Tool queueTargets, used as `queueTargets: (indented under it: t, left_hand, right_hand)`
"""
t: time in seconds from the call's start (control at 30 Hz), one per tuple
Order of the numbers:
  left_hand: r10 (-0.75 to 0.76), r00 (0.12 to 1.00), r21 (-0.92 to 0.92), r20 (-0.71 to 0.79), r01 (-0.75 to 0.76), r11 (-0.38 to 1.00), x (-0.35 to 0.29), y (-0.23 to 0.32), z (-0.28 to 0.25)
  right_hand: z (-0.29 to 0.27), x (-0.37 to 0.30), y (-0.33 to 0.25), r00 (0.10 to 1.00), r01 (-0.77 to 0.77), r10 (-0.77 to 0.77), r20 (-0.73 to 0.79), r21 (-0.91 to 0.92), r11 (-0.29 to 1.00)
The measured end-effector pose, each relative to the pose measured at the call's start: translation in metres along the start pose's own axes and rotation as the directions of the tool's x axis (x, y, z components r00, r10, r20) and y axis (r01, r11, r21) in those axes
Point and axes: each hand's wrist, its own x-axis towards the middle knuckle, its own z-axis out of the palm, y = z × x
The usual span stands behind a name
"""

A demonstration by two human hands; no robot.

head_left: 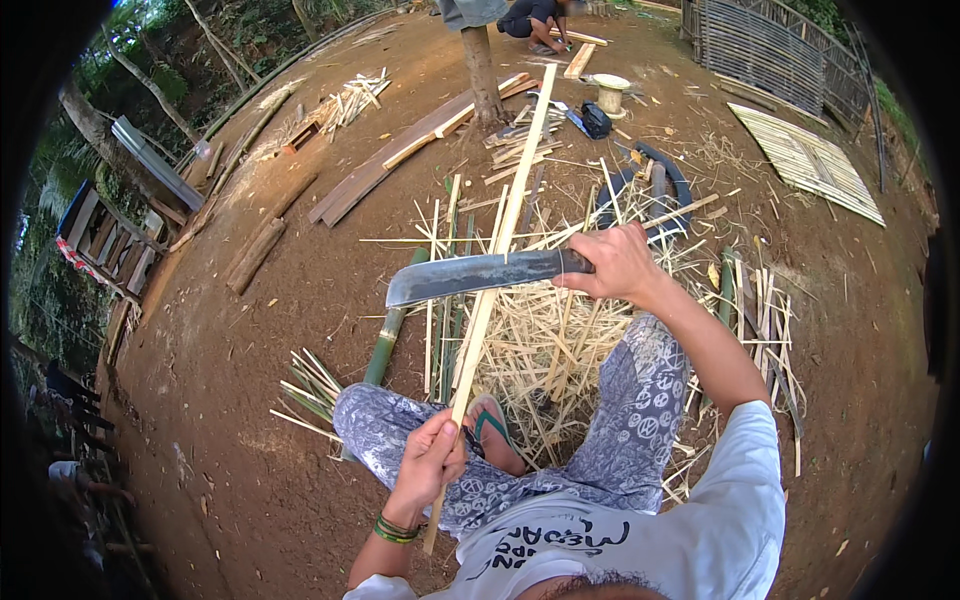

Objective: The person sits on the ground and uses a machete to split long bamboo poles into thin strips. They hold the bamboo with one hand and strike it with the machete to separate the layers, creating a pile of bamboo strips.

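A long pale bamboo strip (520, 180) runs from my lap up and away, slightly to the right. Near its lower end my left hand (430, 462) is closed around it, thumb on top. My right hand (615, 262) grips the handle of a machete (460, 275), whose broad dark blade points left and crosses over the strip. Whether the edge touches the strip, I cannot tell. Under the blade and between my knees lies a heap of thin bamboo shavings (535, 345). A green bamboo pole (382, 350) lies beside my left knee.
Split bamboo pieces (768, 320) lie at the right. Long brown planks (400, 155) rest near a tree trunk (483, 80). Beyond are a pale spool-shaped stand (610, 95), a woven bamboo panel (808, 162), and a crouching person (535, 22). A log (257, 255) lies left.
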Motion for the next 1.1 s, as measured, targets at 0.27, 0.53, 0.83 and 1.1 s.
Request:
queueTargets:
  t: [0.27, 0.53, 0.83, 1.1]
  left_hand:
    - [0.022, 0.995, 0.134, -0.094, -0.01, 0.991, -0.008, 0.01, 0.003]
    - [-0.034, 0.986, 0.208, -0.161, 0.068, 0.976, -0.047, -0.016, -0.003]
    - [0.016, 0.992, 0.199, -0.121, 0.008, 0.98, -0.019, -0.009, 0.004]
    - [0.025, 0.986, 0.236, -0.164, 0.015, 0.972, -0.031, -0.007, 0.005]
  right_hand:
    - [-0.002, 0.003, -0.007, 0.994, -0.08, 0.084, 0.074, -0.057, 0.995]
    - [-0.023, -0.01, 0.093, 0.782, -0.615, 0.622, -0.019, 0.131, 0.777]
    - [0.001, -0.022, -0.005, 0.982, -0.095, 0.086, 0.166, 0.05, 0.994]
    - [-0.001, -0.015, 0.015, 0.94, -0.271, 0.278, 0.198, -0.059, 0.961]
